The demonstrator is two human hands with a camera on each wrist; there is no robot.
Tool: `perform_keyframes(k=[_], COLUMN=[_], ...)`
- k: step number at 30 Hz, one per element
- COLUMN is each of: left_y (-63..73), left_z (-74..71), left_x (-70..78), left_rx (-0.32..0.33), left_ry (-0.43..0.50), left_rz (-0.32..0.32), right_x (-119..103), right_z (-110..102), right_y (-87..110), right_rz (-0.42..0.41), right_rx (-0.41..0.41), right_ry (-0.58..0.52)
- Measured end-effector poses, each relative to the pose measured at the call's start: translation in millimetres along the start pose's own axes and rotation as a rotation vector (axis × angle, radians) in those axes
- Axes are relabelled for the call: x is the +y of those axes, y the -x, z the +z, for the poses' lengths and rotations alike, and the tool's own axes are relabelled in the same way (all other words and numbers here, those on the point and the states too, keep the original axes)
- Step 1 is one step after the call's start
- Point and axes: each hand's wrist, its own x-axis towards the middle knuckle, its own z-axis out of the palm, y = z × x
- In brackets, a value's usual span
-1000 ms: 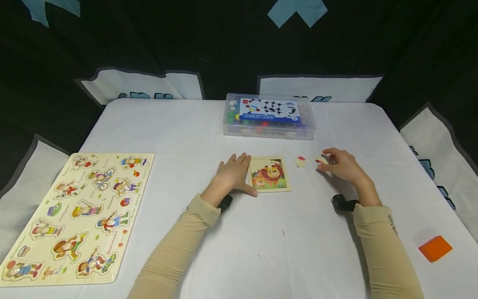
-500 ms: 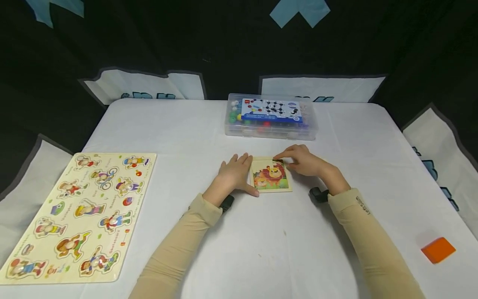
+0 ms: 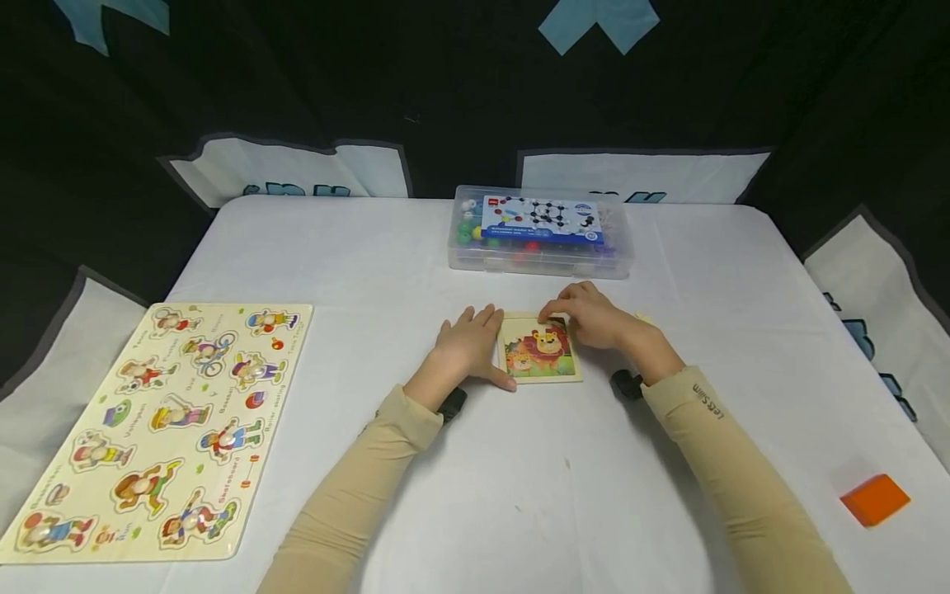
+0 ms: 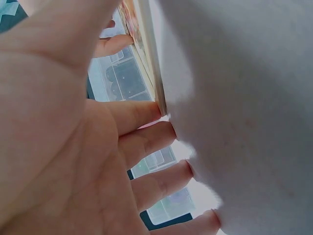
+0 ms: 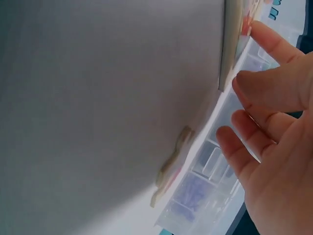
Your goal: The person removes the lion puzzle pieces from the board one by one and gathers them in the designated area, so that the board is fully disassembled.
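A small framed wooden jigsaw puzzle (image 3: 542, 351) showing a lion lies mid-table. My left hand (image 3: 466, 345) rests flat at its left side, fingers spread and straight; in the left wrist view the index fingertip meets the corner of the frame (image 4: 157, 83). At the upper right of the puzzle is my right hand (image 3: 590, 318), its index finger reaching onto the picture. The right wrist view shows that index finger (image 5: 276, 44) against the picture, the thumb near the frame's edge and the other fingers loosely bent. A loose puzzle piece (image 5: 168, 169) lies on the tablecloth beside this hand.
A transparent box (image 3: 542, 260) of coloured model parts stands behind the puzzle. At left lies a large wooden puzzle board (image 3: 174, 462) with sports figures. An orange block (image 3: 876, 499) is near the right edge of the white-covered table (image 3: 475, 511).
My right hand has moved left from the loose pieces to the puzzle's upper right, where its index finger now touches the picture. The left hand has stayed in place.
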Motion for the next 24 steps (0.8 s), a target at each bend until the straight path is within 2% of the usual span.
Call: perform_keyframes(k=[9,18,24], left_y=[0.2,0.8,0.4], left_z=[0.3,-0.3,-0.1], left_x=[1.6,0.3,-0.4], left_rx=[0.003,0.001,0.007], left_ry=[0.001,0.013,0.014], left_rz=[0.005,0.002,0.002], right_x=[-4.0,-3.3,-2.2], right_z=[1.4,1.1,-1.8], right_y=[2.7,3.7,2.7], right_rz=[0.032,0.023,0.003], right_rx=[-0.011,-0.033,-0.072], right_ry=[-0.015,-0.014,0.039])
